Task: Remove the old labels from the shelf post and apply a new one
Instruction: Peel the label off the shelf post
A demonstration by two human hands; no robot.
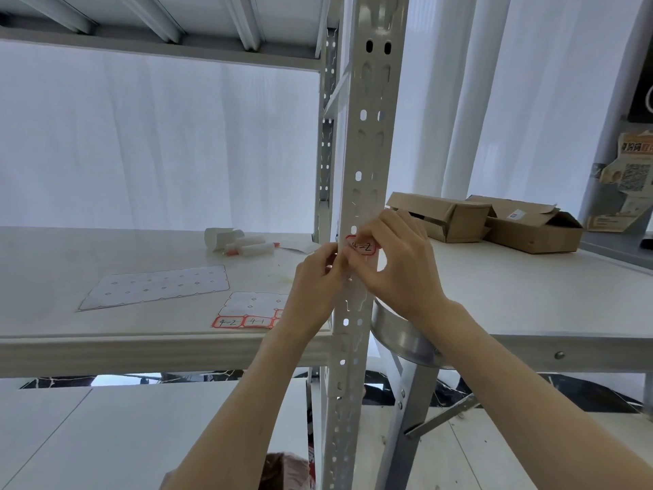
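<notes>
A pale perforated metal shelf post (371, 143) runs up the middle of the view. A red-bordered white label (364, 246) marked "4-2" sits on the post at shelf height. My right hand (395, 267) has its fingertips on the label's upper left part, partly covering it. Just left of the post, my left hand (318, 281) pinches at the label's left edge with thumb and forefinger. On the shelf board lies a label sheet (247, 307) with "4-2" and "4-1" written on its red-bordered stickers.
A larger used-up label sheet (155, 288) lies flat on the shelf board (106, 351). Farther back lie white markers (252, 247) and a curled paper roll (219, 236). Two open cardboard boxes (487, 221) stand on the white table (512, 295) to the right.
</notes>
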